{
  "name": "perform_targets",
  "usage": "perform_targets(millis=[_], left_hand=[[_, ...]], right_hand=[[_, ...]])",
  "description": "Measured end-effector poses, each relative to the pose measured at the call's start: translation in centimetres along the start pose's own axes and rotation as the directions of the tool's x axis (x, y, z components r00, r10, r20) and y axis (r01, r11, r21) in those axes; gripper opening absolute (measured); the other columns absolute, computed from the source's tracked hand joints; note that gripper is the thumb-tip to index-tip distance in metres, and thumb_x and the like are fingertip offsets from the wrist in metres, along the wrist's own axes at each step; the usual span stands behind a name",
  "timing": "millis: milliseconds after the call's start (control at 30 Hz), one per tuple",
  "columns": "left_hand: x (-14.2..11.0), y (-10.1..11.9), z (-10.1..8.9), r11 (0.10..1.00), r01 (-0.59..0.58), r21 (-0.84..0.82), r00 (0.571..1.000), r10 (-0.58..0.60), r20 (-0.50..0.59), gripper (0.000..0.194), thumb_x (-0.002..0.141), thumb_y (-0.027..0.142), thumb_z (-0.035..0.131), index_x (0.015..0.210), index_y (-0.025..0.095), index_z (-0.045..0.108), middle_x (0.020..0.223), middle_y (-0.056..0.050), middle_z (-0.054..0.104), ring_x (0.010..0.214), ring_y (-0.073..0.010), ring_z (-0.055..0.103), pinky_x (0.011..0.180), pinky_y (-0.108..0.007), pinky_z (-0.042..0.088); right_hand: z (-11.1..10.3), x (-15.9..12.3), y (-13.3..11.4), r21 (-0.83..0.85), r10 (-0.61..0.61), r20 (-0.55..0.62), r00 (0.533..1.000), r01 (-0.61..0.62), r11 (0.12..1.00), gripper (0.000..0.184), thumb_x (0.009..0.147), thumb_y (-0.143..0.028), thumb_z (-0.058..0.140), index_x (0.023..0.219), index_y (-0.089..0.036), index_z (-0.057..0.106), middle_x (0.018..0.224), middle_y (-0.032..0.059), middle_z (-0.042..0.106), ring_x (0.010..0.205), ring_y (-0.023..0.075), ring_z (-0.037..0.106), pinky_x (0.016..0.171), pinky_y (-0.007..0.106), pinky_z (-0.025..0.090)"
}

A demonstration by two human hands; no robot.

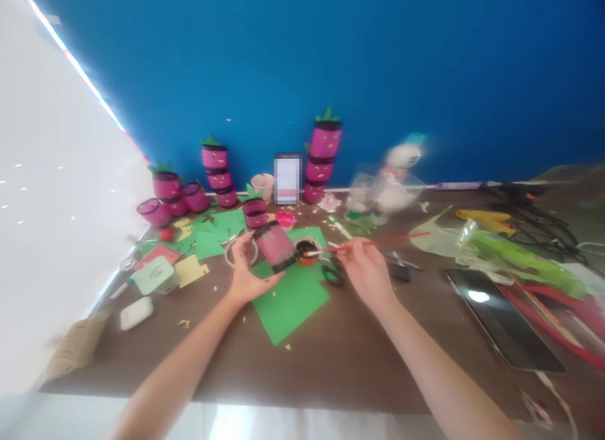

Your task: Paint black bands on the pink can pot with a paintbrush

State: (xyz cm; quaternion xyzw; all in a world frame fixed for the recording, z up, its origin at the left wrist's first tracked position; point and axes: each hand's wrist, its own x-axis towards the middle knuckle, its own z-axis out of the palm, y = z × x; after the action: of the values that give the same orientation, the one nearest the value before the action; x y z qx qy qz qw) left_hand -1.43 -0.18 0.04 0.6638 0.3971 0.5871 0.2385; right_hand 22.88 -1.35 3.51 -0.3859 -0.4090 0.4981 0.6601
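My left hand (pixel 246 273) is closed around a pink paper cup with black rims (pixel 275 244), held tilted above a green paper sheet (pixel 290 298). My right hand (pixel 363 268) pinches a thin red-handled paintbrush (pixel 378 243). The brush tip reaches into a small orange pot of black paint (pixel 306 249) standing just right of the cup. A pair of scissors with black handles (pixel 333 275) lies below the brush, close to my right hand.
Several finished pink cups with green leaf tops (pixel 324 156) stand stacked along the blue wall. A phone (pixel 503 317) lies at the right, beside green and red plastic items (pixel 524 263). Paper scraps and a white case (pixel 136 312) sit at the left of the brown table (pixel 359 358).
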Motion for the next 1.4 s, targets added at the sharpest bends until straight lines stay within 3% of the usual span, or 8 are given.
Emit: perform_targets(millis=[267,433,500,633,800,933,1133,1400], left_hand=[[-0.1,0.1,-0.1,1.0,0.013,-0.02,1.0,-0.013,-0.007,0.092,0.05,0.028,0.082,0.125,0.023,0.028,0.13,-0.014,0.035,0.127,-0.0273,0.038,0.108,-0.044,0.031],[-0.1,0.3,0.0,0.999,-0.018,-0.029,1.0,0.018,0.015,0.092,0.053,0.025,0.08,0.127,0.024,0.025,0.13,-0.014,0.034,0.127,-0.0267,0.038,0.109,-0.046,0.029],[-0.1,0.4,0.0,0.998,-0.063,-0.028,0.997,0.064,0.034,0.092,0.054,0.025,0.08,0.127,0.024,0.024,0.13,-0.015,0.034,0.127,-0.0267,0.038,0.108,-0.046,0.03],[-0.2,0.8,0.2,0.981,-0.192,-0.017,0.975,0.193,0.109,0.094,0.054,0.025,0.079,0.129,0.023,0.023,0.131,-0.017,0.034,0.127,-0.0284,0.038,0.104,-0.046,0.037],[-0.5,1.3,0.1,0.95,-0.312,-0.008,0.927,0.306,0.218,0.09,0.055,0.024,0.077,0.129,0.025,0.026,0.132,-0.018,0.036,0.126,-0.0313,0.039,0.098,-0.053,0.04],[-0.6,1.9,0.0,0.904,-0.428,-0.015,0.86,0.412,0.302,0.09,0.056,0.023,0.077,0.131,0.024,0.027,0.132,-0.018,0.038,0.127,-0.0317,0.038,0.105,-0.06,0.027],[-0.7,2.6,-0.1,0.86,-0.51,0.007,0.803,0.473,0.363,0.088,0.059,0.025,0.075,0.132,0.027,0.026,0.133,-0.015,0.041,0.128,-0.0297,0.039,0.106,-0.059,0.029],[-0.8,2.5,-0.1,0.836,-0.548,-0.017,0.777,0.516,0.36,0.088,0.059,0.023,0.074,0.133,0.026,0.027,0.132,-0.014,0.042,0.128,-0.0284,0.039,0.107,-0.058,0.028]], right_hand=[[-0.4,0.3,0.1,0.031,-0.037,-0.077,0.996,0.039,0.999,0.022,0.074,-0.041,0.068,0.071,-0.022,0.057,0.067,-0.0027,0.059,0.064,0.0107,0.056,0.061,0.025,0.047],[-0.3,-0.2,-0.9,-0.055,-0.18,-0.013,0.984,0.179,0.982,0.016,0.083,-0.04,0.057,0.086,-0.026,0.063,0.072,-0.0002,0.066,0.065,0.0146,0.061,0.065,0.031,0.051],[-0.1,-0.8,-1.3,-0.2,-0.279,0.012,0.96,0.275,0.94,0.018,0.085,-0.039,0.053,0.09,-0.027,0.064,0.082,0.0023,0.069,0.075,0.0183,0.064,0.072,0.037,0.052],[0.1,-2.0,-1.3,-0.488,-0.431,0.173,0.886,0.457,0.743,0.017,0.088,-0.034,0.049,0.095,-0.027,0.064,0.103,0.0047,0.069,0.099,0.0224,0.062,0.089,0.042,0.048],[-0.1,-2.3,-0.8,-0.501,-0.415,0.484,0.77,0.633,0.59,0.02,0.091,-0.031,0.043,0.107,-0.028,0.054,0.118,0.0075,0.063,0.112,0.0228,0.057,0.093,0.045,0.046],[0.1,-2.1,-1.2,-0.492,-0.394,0.633,0.667,0.739,0.46,0.063,0.06,-0.044,0.077,0.108,-0.026,0.042,0.135,0.0152,0.047,0.125,0.0317,0.043,0.101,0.055,0.035],[0.5,-2.5,-1.9,-0.58,-0.23,0.706,0.67,0.733,0.356,0.047,0.056,-0.044,0.079,0.071,-0.023,0.039,0.137,0.0135,0.046,0.131,0.0344,0.033,0.102,0.058,0.031],[0.5,-3.0,-2.4,-0.61,-0.202,0.716,0.668,0.74,0.285,0.037,0.061,-0.034,0.075,0.065,-0.023,0.04,0.132,0.0123,0.051,0.132,0.034,0.03,0.101,0.058,0.031]])
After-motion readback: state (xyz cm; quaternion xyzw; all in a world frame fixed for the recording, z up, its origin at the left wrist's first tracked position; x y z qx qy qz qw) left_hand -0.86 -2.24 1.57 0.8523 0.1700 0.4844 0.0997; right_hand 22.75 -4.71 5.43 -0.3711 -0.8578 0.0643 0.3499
